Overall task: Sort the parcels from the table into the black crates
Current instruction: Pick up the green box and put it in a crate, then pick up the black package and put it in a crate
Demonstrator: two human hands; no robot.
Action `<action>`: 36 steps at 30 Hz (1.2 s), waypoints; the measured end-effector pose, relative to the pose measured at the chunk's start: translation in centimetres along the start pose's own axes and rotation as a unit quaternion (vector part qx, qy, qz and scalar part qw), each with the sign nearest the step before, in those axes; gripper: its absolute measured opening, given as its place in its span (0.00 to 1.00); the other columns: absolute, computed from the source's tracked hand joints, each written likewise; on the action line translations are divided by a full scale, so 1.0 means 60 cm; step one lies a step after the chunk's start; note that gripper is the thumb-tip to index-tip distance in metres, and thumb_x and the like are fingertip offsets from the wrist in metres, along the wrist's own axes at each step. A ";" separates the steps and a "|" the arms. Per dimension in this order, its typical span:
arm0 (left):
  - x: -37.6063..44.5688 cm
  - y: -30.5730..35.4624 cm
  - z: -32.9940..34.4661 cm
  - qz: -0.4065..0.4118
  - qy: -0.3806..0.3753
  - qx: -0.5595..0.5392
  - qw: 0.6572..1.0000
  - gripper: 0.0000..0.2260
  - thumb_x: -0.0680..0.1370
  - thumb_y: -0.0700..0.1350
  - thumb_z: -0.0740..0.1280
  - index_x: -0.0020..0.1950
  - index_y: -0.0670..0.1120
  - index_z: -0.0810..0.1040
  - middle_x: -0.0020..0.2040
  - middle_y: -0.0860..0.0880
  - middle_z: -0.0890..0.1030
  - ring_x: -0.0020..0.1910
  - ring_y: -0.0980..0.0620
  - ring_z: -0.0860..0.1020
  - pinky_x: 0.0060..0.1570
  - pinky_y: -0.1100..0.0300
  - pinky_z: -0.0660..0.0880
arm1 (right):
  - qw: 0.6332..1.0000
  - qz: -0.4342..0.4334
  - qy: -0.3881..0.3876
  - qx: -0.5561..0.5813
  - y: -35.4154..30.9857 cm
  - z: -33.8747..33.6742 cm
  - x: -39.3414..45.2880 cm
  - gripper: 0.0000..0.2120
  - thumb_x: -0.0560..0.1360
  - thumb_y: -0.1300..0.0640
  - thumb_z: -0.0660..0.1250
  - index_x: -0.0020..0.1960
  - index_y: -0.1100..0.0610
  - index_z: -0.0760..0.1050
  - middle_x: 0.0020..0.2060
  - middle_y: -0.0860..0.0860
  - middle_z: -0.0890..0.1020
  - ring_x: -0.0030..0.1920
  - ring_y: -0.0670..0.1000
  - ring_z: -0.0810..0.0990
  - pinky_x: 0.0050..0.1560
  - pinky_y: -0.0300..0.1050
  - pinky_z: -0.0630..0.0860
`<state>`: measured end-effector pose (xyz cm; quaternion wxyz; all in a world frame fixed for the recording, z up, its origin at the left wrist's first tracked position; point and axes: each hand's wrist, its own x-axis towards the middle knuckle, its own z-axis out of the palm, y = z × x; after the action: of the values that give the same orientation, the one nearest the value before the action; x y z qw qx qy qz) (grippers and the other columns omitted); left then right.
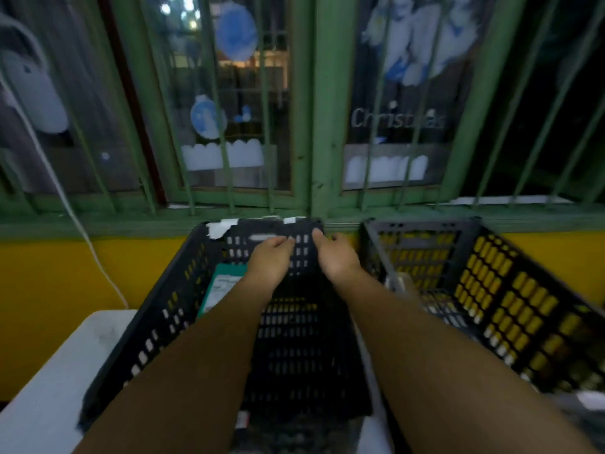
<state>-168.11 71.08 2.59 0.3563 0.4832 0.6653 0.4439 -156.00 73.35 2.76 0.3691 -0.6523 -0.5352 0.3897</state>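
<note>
Both arms are stretched deep over the left black crate (229, 322), hands up at its far wall. The left hand (270, 257) has its fingers curled, tips by the wall's slots, and the right hand (334, 253) hooks its thumb up towards the far rim; the picture is blurred, so whether either grip is clenched on the plastic or merely resting there, I cannot tell. No parcel shows in either hand.

One teal parcel (222, 285) lies inside this crate against its left wall, label up. The right black crate (491, 290) stands just beside, with something pale and blurred at its near-left corner, too smeared to name.

Now the risks. The left crate sits on the white desk (49, 371) close to the near edge, and a pull on that far wall could tip it towards the person or drag it off. The teal parcel would slide with it. Fingers poked into slots can snag. The white cable (65, 204) hanging down the yellow wall is near the desk corner, so a shoved crate might catch it.
</note>
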 end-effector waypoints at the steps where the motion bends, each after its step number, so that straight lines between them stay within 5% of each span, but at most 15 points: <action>1: -0.021 0.025 0.030 0.017 -0.006 0.000 1.000 0.17 0.83 0.51 0.61 0.68 0.46 0.77 0.62 0.49 0.78 0.57 0.49 0.76 0.57 0.57 0.71 | 1.000 -0.010 0.019 0.003 0.007 -0.043 -0.011 0.33 0.82 0.41 0.57 0.77 0.62 0.60 0.74 0.59 0.68 0.72 0.60 0.68 0.66 0.48 0.67; 5: -0.108 0.122 0.160 0.074 -0.065 -0.010 0.995 0.19 0.83 0.50 0.58 0.65 0.38 0.76 0.65 0.38 0.78 0.55 0.42 0.79 0.54 0.53 0.75 | 0.995 -0.017 0.092 0.041 0.053 -0.230 -0.065 0.34 0.82 0.40 0.57 0.79 0.61 0.57 0.76 0.58 0.65 0.74 0.60 0.65 0.70 0.51 0.64; 8: -0.190 0.189 0.274 0.094 -0.106 -0.026 0.990 0.18 0.84 0.51 0.59 0.66 0.41 0.76 0.66 0.41 0.78 0.63 0.42 0.76 0.61 0.53 0.71 | 0.983 -0.011 0.175 0.050 0.108 -0.385 -0.113 0.32 0.82 0.41 0.57 0.77 0.61 0.60 0.74 0.59 0.68 0.72 0.61 0.67 0.68 0.50 0.66; 12: -0.353 0.267 0.477 0.120 -0.191 -0.041 0.973 0.14 0.83 0.51 0.60 0.60 0.45 0.79 0.62 0.42 0.80 0.62 0.44 0.77 0.63 0.51 0.71 | 0.960 0.012 0.274 0.054 0.224 -0.623 -0.211 0.30 0.82 0.44 0.59 0.74 0.65 0.64 0.73 0.62 0.69 0.73 0.60 0.67 0.68 0.47 0.65; 16: -0.546 0.340 0.682 0.147 -0.310 -0.050 0.938 0.16 0.82 0.52 0.61 0.65 0.46 0.77 0.63 0.45 0.80 0.62 0.46 0.77 0.62 0.52 0.72 | 0.921 0.073 0.376 0.067 0.357 -0.843 -0.348 0.30 0.80 0.41 0.60 0.69 0.65 0.70 0.67 0.62 0.75 0.67 0.61 0.74 0.64 0.50 0.70; 22: -0.800 0.413 0.923 0.185 -0.455 -0.053 0.870 0.13 0.81 0.49 0.63 0.60 0.42 0.79 0.47 0.45 0.82 0.41 0.49 0.77 0.43 0.56 0.75 | 0.845 0.135 0.511 0.076 0.491 -1.093 -0.550 0.31 0.80 0.42 0.60 0.72 0.65 0.67 0.69 0.61 0.73 0.69 0.61 0.71 0.66 0.50 0.68; 26: -0.949 0.442 1.066 0.199 -0.538 -0.028 0.819 0.08 0.81 0.53 0.63 0.54 0.51 0.76 0.58 0.44 0.81 0.59 0.43 0.78 0.60 0.48 0.74 | 0.795 0.187 0.568 0.099 0.592 -1.208 -0.657 0.32 0.80 0.40 0.60 0.73 0.63 0.65 0.70 0.60 0.72 0.68 0.62 0.72 0.67 0.54 0.69; 32: -1.081 0.468 1.259 0.197 -0.623 0.003 0.757 0.16 0.82 0.52 0.61 0.65 0.46 0.76 0.56 0.45 0.78 0.58 0.43 0.76 0.60 0.50 0.73 | 0.757 0.238 0.600 0.101 0.707 -1.368 -0.717 0.32 0.80 0.40 0.59 0.73 0.62 0.63 0.67 0.61 0.74 0.64 0.62 0.74 0.63 0.56 0.73; 36: -1.124 0.518 1.405 0.191 -0.632 -0.011 0.751 0.16 0.82 0.53 0.60 0.65 0.46 0.75 0.62 0.41 0.78 0.62 0.40 0.75 0.61 0.49 0.73 | 0.746 0.218 0.622 0.094 0.783 -1.511 -0.688 0.38 0.75 0.35 0.60 0.72 0.62 0.66 0.63 0.59 0.76 0.61 0.61 0.76 0.61 0.60 0.75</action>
<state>-63.02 31.51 5.00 0.6084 0.7667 0.1770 0.1031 -59.89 19.56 3.64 0.5845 -0.8112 0.0097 0.0154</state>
